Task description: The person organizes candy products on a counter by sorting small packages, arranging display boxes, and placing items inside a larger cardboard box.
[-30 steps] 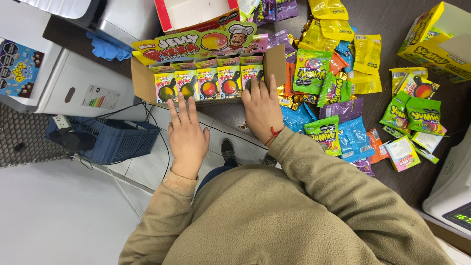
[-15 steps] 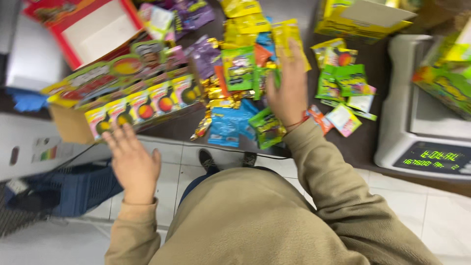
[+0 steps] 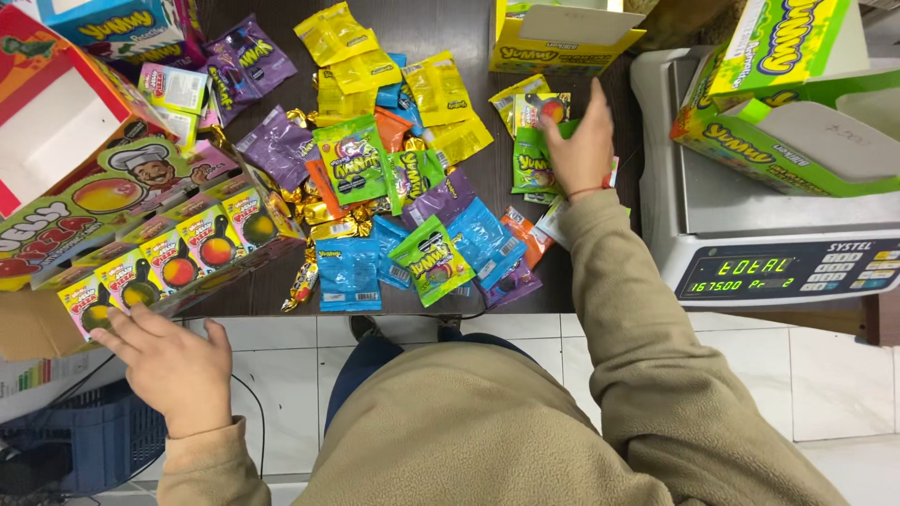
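The right hand (image 3: 581, 141) lies over a green sweet packet (image 3: 532, 164) at about 1 o'clock in the head view, fingers loosely curled onto its top edge and thumb out to the side; whether the packet is actually pinched cannot be told, since the palm hides the contact. The left hand (image 3: 173, 361) sits at 8 o'clock with fingers spread, fingertips touching the front lip of an open display carton (image 3: 141, 253) whose small packets stand in upright rows, apparently so each face shows. The carton overhangs the near edge of the dark wooden worktop (image 3: 450, 23), and the hand's position looks suited to steadying it. Loose packets (image 3: 394, 187) in yellow, purple, blue, green and orange lie scattered and overlapping at centre, flat, in no order. An open yellow box (image 3: 562, 37) stands at 12 o'clock, just beyond the right hand. At 3 o'clock a weighing scale (image 3: 778, 253) with a lit green display carries a green-and-yellow carton (image 3: 797, 112) on its pan. Below the worktop edge is a pale tiled floor (image 3: 825, 375); a blue plastic crate (image 3: 84, 440) sits at 8 o'clock beneath the left hand. The person wears a tan fleece sleeve (image 3: 637, 337).
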